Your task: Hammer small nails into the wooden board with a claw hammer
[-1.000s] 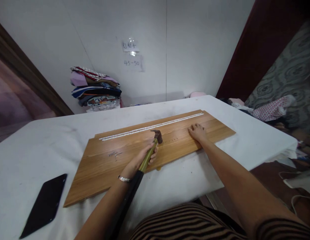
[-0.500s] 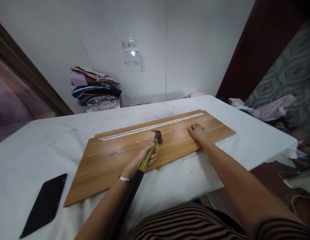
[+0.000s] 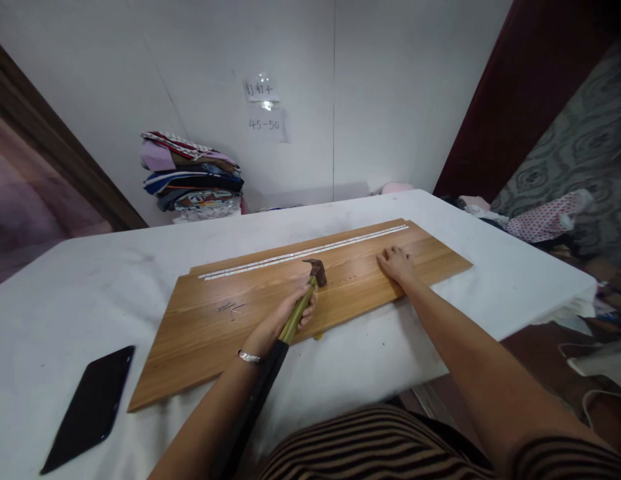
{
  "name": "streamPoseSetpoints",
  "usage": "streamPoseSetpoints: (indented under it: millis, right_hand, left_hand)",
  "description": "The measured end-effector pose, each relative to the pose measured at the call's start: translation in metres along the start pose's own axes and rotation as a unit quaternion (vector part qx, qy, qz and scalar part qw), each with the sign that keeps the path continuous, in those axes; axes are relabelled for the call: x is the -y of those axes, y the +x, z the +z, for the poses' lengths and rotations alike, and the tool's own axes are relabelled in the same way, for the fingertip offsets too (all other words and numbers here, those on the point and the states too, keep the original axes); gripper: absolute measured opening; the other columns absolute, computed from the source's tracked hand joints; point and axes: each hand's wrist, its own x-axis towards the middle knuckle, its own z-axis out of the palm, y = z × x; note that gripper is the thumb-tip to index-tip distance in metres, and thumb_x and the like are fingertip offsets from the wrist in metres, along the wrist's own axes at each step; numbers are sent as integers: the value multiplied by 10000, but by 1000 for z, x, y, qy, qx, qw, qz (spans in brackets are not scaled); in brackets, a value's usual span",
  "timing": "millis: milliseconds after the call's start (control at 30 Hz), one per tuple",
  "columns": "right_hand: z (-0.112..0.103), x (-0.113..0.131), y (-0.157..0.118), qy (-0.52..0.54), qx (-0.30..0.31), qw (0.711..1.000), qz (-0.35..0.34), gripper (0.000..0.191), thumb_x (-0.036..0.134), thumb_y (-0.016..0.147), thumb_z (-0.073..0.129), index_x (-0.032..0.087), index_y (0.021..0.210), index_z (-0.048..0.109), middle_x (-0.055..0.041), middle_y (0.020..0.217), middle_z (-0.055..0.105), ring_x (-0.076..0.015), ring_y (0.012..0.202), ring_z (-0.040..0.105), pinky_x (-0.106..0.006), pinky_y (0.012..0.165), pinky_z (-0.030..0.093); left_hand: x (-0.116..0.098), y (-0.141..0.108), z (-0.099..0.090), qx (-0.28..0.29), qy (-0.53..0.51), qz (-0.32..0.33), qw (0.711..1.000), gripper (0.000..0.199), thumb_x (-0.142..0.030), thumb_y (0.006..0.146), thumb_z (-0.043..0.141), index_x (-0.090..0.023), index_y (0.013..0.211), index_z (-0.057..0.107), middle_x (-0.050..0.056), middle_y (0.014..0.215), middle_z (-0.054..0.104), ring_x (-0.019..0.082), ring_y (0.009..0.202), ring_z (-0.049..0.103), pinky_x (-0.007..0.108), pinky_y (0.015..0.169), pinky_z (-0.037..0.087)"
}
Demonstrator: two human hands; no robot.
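Note:
My left hand [image 3: 285, 309] is wrapped round the wooden handle of a claw hammer [image 3: 317, 272], close below its rusty head. The dark lower end of the handle runs back along my left forearm. The hammer head is over the middle of a wood-grain board [image 3: 190, 360], beside a short row of small dark nail heads or holes [image 3: 348, 279]. On the board's right part lies my right hand [image 3: 396, 264], palm down with fingers spread a little. Several loose nails [image 3: 231, 309] lie on the left part of the board.
Two white patterned strips [image 3: 305, 253] run along the board's far side. A black phone or tablet [image 3: 93, 407] lies at the left of the white-covered table [image 3: 340, 373]. Folded clothes [image 3: 193, 177] are stacked by the wall, and fabric [image 3: 547, 217] lies beyond the right edge.

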Motion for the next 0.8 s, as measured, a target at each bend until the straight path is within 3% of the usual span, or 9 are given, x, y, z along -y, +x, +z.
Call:
streamPoseSetpoints:
  millis: [800]
  right_hand:
    - [1,-1,1,-3,-1,1000,0,471,442,1008,314,180,1220,642,-162,1355,587,-301,1297,472,-465,1080,324]
  left_hand:
    - [-1,-1,2,-13,8,-9,1000,414,-579,934,463,-201,764,469,-65,521,409,66,363,350,164,342,266]
